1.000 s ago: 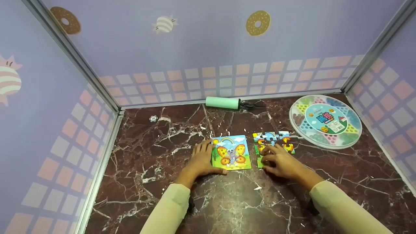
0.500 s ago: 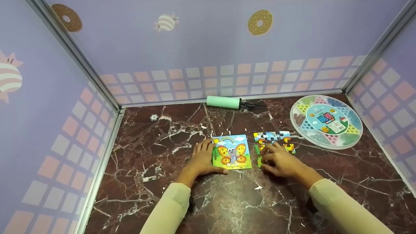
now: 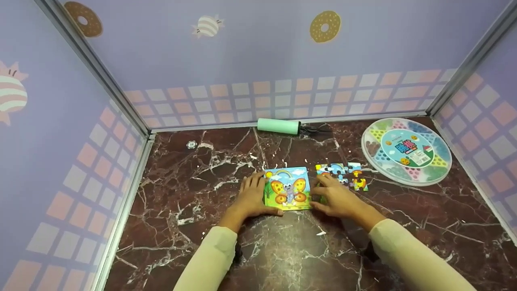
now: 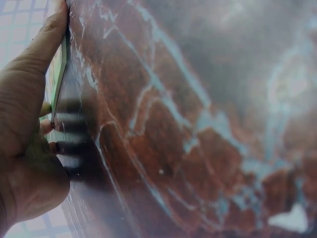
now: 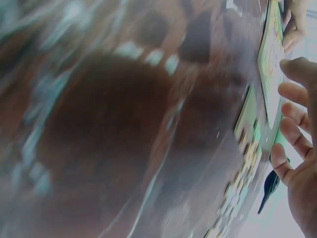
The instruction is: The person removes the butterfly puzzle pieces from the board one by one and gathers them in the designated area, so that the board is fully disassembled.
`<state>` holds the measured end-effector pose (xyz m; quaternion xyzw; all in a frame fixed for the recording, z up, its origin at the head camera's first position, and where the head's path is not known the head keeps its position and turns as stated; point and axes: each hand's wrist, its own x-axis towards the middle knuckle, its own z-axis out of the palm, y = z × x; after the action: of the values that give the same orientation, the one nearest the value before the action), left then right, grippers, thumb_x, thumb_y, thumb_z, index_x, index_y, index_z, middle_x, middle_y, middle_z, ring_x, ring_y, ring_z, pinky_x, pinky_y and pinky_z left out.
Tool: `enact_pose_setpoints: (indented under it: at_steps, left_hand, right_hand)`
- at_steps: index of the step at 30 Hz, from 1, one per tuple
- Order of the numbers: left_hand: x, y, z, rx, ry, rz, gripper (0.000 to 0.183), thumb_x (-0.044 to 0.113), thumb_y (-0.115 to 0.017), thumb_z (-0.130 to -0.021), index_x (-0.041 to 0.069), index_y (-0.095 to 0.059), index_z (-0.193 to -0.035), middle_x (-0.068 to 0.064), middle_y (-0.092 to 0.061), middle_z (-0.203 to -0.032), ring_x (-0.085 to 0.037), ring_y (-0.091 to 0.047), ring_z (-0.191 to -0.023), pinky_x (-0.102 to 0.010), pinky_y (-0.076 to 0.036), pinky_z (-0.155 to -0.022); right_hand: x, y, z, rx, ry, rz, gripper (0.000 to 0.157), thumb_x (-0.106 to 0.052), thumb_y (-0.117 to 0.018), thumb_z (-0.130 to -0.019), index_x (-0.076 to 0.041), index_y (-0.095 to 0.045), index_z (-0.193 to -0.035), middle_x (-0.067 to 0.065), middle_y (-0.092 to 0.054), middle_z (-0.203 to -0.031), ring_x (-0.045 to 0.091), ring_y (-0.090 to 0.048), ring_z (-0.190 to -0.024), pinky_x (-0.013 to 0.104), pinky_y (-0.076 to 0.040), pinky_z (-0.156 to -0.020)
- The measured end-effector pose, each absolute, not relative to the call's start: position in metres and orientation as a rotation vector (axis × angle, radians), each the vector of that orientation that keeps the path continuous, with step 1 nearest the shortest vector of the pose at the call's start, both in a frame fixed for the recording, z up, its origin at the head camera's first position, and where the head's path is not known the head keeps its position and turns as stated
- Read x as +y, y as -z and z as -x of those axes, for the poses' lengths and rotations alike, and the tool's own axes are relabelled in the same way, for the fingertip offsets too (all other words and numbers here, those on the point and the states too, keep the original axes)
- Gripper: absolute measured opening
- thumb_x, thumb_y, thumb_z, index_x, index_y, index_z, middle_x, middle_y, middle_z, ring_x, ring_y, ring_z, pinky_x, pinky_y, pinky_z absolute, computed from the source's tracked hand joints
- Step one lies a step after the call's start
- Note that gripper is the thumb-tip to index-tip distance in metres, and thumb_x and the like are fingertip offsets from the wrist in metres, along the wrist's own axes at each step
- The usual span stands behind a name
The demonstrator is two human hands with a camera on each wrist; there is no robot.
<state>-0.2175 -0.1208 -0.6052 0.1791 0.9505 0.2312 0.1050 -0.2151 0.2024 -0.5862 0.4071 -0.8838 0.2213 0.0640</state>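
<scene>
A square butterfly picture board (image 3: pixel 287 190) lies flat on the dark marbled table. My left hand (image 3: pixel 251 197) rests along its left side, fingers fairly straight, the thumb lying at the front edge. My right hand (image 3: pixel 334 197) is at the board's right edge, between it and a group of jigsaw pieces (image 3: pixel 360 184). Those pieces lie loosely fitted together, and the hand covers the nearer left ones. From the right wrist view, the fingers (image 5: pixel 295 134) are spread and bent a little, with nothing between them, close to the board (image 5: pixel 270 62).
Behind the pieces, at the right, lies a round Chinese checkers set (image 3: pixel 406 151) in a clear case. A mint green pump (image 3: pixel 278 125) with a black end lies by the back wall. One small round chip (image 3: pixel 191 144) sits far left. Walls (image 3: pixel 242 52) enclose three sides.
My right hand has shifted left from the jigsaw pieces to the board's right edge, and its fingers have spread. The left hand and the board have stayed in place.
</scene>
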Motion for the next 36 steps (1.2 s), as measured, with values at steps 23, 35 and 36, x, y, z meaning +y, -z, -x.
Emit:
enact_pose_setpoints:
  at_steps: [23,35,36]
  left_hand:
    - [-0.12,0.601,0.219,2.785,-0.657,-0.48,0.124,0.074,-0.092,-0.075,0.009,-0.04,-0.167,-0.012,-0.024,-0.182,-0.043,-0.017,-0.171,-0.064,-0.011,-0.141]
    - [-0.121,0.609,0.22,2.782,-0.674,-0.513,0.123,0.07,-0.094,-0.075,0.006,-0.041,-0.165,-0.014,-0.023,-0.182,-0.046,-0.012,-0.172,-0.065,-0.008,-0.141]
    - [-0.121,0.609,0.219,2.787,-0.673,-0.518,0.123,0.07,-0.094,-0.075,0.005,-0.041,-0.165,-0.015,-0.024,-0.182,-0.046,-0.014,-0.172,-0.066,-0.009,-0.14]
  right_hand:
    - [0.148,0.588,0.222,-2.883,-0.562,-1.192,0.038,-0.035,-0.08,-0.103,-0.017,-0.076,-0.136,0.007,-0.066,-0.124,0.027,-0.056,-0.103,0.054,-0.055,-0.086]
    - [0.124,0.583,0.217,-3.002,-0.452,-1.109,0.039,-0.023,-0.085,-0.097,-0.023,-0.075,-0.134,0.013,-0.06,-0.128,0.037,-0.057,-0.11,0.064,-0.057,-0.086]
    - [0.123,0.582,0.217,-3.011,-0.452,-1.098,0.037,-0.022,-0.085,-0.096,-0.023,-0.075,-0.132,0.013,-0.06,-0.13,0.039,-0.058,-0.112,0.066,-0.057,-0.087]
